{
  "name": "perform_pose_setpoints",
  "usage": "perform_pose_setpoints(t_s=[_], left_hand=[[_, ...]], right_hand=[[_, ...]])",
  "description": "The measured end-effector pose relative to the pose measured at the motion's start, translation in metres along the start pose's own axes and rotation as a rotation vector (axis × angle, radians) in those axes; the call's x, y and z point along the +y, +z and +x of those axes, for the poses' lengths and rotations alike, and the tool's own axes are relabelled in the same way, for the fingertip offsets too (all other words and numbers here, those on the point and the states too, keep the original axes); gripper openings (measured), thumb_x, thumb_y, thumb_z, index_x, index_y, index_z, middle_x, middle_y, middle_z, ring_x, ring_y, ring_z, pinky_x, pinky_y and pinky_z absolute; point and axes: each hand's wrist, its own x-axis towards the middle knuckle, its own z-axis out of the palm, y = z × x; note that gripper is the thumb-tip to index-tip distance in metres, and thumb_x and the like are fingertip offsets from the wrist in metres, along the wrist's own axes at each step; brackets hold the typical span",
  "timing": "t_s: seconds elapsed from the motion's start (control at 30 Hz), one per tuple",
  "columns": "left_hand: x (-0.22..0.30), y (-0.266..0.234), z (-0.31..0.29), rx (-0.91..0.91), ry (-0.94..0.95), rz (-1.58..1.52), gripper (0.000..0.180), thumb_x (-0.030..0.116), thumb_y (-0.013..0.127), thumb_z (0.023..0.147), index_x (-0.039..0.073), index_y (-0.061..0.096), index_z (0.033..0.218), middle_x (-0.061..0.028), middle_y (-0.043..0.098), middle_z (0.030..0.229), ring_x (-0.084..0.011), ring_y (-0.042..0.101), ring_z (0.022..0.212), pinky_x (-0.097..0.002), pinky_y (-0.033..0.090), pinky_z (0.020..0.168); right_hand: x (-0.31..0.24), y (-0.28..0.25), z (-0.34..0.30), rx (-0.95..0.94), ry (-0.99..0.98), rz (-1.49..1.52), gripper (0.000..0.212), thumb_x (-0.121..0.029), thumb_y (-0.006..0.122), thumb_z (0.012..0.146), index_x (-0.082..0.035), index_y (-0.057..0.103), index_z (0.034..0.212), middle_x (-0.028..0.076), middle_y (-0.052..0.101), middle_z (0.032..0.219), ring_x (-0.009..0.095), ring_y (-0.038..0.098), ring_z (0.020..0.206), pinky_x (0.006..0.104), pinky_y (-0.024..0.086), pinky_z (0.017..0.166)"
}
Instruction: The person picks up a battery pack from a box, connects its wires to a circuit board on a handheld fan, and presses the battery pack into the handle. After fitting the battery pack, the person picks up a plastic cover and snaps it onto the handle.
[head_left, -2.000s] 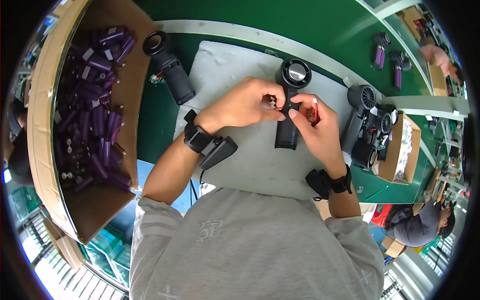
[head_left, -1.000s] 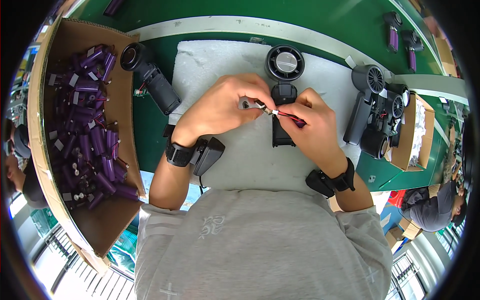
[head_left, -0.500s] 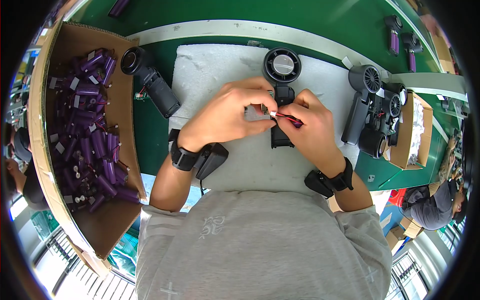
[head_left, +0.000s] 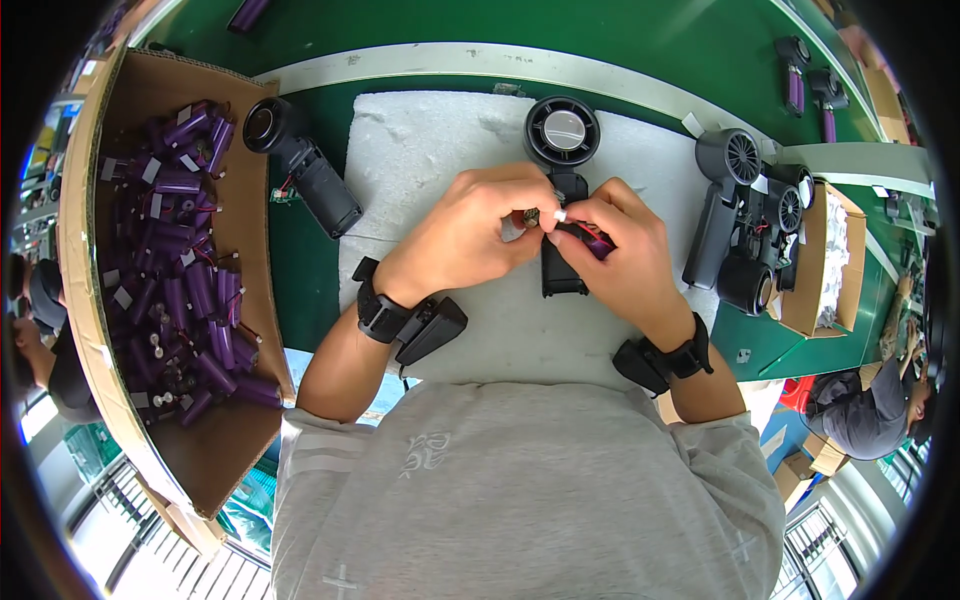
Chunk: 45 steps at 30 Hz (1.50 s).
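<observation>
A black handheld fan [head_left: 563, 131] lies on a white foam pad [head_left: 480, 335], its round head away from me and its black handle [head_left: 565, 277] toward me. Over the handle, my left hand [head_left: 478, 232] pinches a small circuit board [head_left: 531, 216], mostly hidden by the fingers. My right hand [head_left: 628, 243] is closed beside it, thumb and forefinger at a small white plug [head_left: 560, 215] with red and black wires. Part of a purple battery [head_left: 599, 243] shows under the right fingers. Whether the plug sits in the board's socket is hidden by my fingertips.
At left stands a cardboard box [head_left: 240, 420] of purple batteries [head_left: 175, 235]. Another black fan [head_left: 318, 187] with a loose board lies between box and pad. Several black fans [head_left: 728, 205] are grouped at right, beside a smaller cardboard box [head_left: 850, 265]. A pale rail [head_left: 430, 58] crosses behind.
The white plug has shifted slightly up and right, and the right fingertips have closed in around it. My left wrist has moved a little to the right. The fan stays almost in place.
</observation>
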Motion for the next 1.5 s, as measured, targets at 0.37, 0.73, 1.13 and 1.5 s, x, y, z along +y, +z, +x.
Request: perform_pose_setpoints(t_s=[0.37,0.73,1.13,1.5], left_hand=[[0.005,-0.002,0.000,-0.017,-0.092,-0.111,0.015,-0.005,0.070,0.073,0.003,0.058,0.080,-0.0054,0.059,0.083,-0.0144,0.057,0.072,-0.0259,0.042,0.058],[-0.006,-0.004,0.000,-0.038,-0.016,-0.137,0.015,0.013,0.068,0.090,-0.001,0.062,0.086,-0.0068,0.056,0.081,-0.0150,0.050,0.069,-0.0271,0.039,0.058],[-0.002,-0.005,-0.001,-0.072,-0.047,-0.145,0.010,0.004,0.072,0.085,0.000,0.064,0.090,-0.0056,0.058,0.085,-0.0136,0.054,0.075,-0.0263,0.043,0.063],[-0.006,-0.012,-0.002,-0.114,-0.270,-0.420,0.027,-0.011,0.069,0.081,0.001,0.064,0.105,-0.0036,0.061,0.102,-0.0133,0.060,0.096,-0.0277,0.051,0.084]], right_hand=[[0.009,-0.011,-0.001,-0.075,-0.079,0.167,0.011,-0.002,0.067,0.084,0.002,0.068,0.094,0.010,0.059,0.084,0.019,0.054,0.066,0.0300,0.044,0.058],[0.006,-0.006,0.001,-0.049,-0.085,0.165,0.010,-0.012,0.069,0.087,-0.004,0.070,0.093,0.007,0.056,0.081,0.019,0.054,0.063,0.0307,0.044,0.056],[0.010,-0.006,-0.002,-0.026,0.041,0.279,0.009,-0.013,0.072,0.085,-0.006,0.074,0.091,0.005,0.051,0.079,0.016,0.048,0.068,0.0284,0.038,0.057],[0.008,-0.005,-0.002,-0.015,-0.070,0.259,0.011,-0.007,0.071,0.083,-0.003,0.073,0.093,0.005,0.047,0.084,0.014,0.044,0.069,0.0275,0.035,0.058]])
